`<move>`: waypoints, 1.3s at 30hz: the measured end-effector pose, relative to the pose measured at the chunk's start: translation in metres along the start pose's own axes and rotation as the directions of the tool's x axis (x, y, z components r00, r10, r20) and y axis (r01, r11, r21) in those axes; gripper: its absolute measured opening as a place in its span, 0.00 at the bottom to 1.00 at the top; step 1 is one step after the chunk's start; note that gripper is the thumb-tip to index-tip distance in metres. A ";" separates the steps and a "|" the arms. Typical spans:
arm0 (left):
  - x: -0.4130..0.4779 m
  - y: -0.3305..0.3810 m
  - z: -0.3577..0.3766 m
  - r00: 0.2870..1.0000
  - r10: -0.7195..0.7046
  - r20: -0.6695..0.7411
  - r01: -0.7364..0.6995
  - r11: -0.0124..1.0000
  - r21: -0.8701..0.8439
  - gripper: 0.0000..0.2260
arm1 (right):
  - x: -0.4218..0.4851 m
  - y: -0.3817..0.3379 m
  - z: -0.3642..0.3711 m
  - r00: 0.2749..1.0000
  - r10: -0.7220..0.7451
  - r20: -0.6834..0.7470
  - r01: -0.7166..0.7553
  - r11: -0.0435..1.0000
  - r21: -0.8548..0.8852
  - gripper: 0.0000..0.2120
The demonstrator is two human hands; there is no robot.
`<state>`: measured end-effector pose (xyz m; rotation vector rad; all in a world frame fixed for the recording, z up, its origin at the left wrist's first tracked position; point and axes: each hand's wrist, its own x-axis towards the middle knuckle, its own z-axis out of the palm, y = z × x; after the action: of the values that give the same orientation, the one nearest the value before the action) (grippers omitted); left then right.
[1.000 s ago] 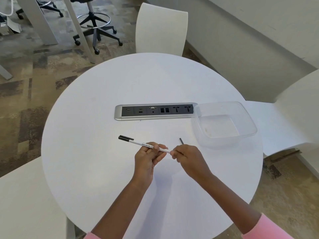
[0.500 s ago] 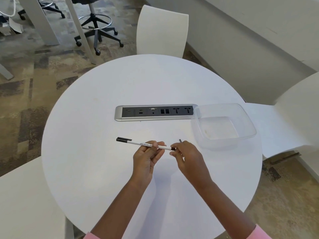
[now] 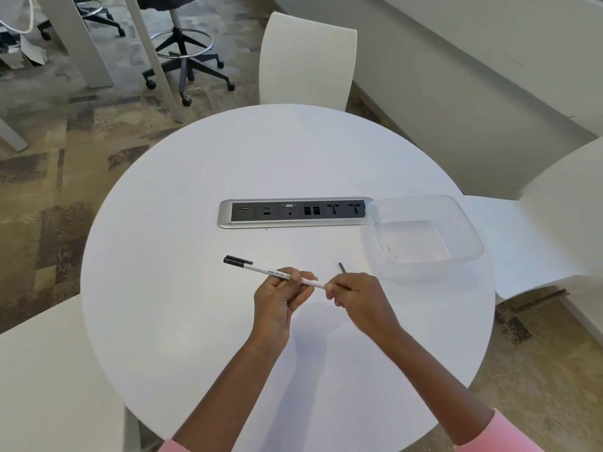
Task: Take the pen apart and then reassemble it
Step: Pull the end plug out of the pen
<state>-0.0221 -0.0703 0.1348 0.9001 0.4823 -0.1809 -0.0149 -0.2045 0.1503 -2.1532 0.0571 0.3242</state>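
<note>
A white pen (image 3: pixel 261 268) with a black cap at its left end and dark print on the barrel lies across my two hands, above the round white table (image 3: pixel 195 197). My left hand (image 3: pixel 280 296) grips the middle of the barrel. My right hand (image 3: pixel 355 295) is closed around the pen's right end, which is hidden in the fingers. A thin dark rod (image 3: pixel 341 267) sticks up just above my right hand; I cannot tell whether the hand holds it.
A silver and black power socket strip (image 3: pixel 293 212) is set into the table's middle. A clear plastic container (image 3: pixel 421 236) sits at the right edge. White chairs stand around the table: far side (image 3: pixel 306 57), right (image 3: pixel 561 207), near left (image 3: pixel 42 386).
My right hand slid back onto the pen's right end, covering the dark tip that showed half a second ago. The left hand and pen stayed almost in place.
</note>
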 end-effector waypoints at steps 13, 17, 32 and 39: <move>-0.002 0.000 0.000 1.000 0.005 0.009 -0.005 1.000 -0.023 0.05 | -0.011 0.023 0.011 0.888 -0.432 -0.160 0.323 0.831 -0.453 0.09; -0.003 -0.002 0.002 1.000 -0.016 0.012 0.016 0.999 -0.044 0.05 | -0.007 0.027 0.008 0.815 -0.551 -0.179 0.360 0.724 -0.588 0.12; -0.001 -0.003 0.004 0.999 0.001 0.036 -0.001 1.000 -0.005 0.04 | -0.003 0.002 -0.012 0.983 0.106 0.153 -0.144 0.953 0.266 0.16; 0.003 0.001 0.003 1.000 0.015 0.019 -0.014 0.999 -0.041 0.04 | -0.007 0.017 0.002 0.920 -0.366 -0.137 0.301 0.887 -0.351 0.05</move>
<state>-0.0178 -0.0723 0.1356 0.8612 0.4603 -0.1659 -0.0252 -0.2136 0.1374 -2.4632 -0.2723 -0.0960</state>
